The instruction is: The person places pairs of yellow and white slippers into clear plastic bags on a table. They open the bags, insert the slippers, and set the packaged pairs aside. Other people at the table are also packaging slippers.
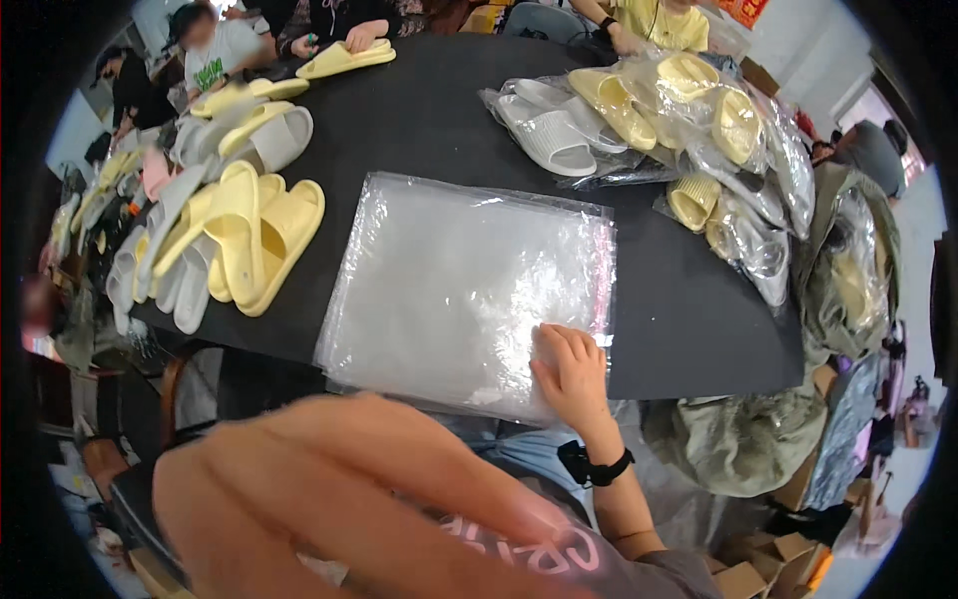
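A stack of clear plastic bags (449, 290) lies flat on the black table in front of me, with a pinkish strip along its right edge. My right hand (574, 374) rests on the lower right of the stack, fingers together and thumb apart, palm down; a black band is on that wrist. Close to the camera, my left hand (329, 479) looms large and blurred across the lower left. Its fingers are stretched toward the lower right, and nothing shows in them; part of the hand runs off the lower edge.
Loose yellow and grey slippers (235, 230) are heaped on the table's left side. Bagged slippers (689, 110) pile up at the back right. A green sack (848, 260) stands past the right edge. People sit across the table; one hand (367, 38) touches a yellow slipper (344, 60).
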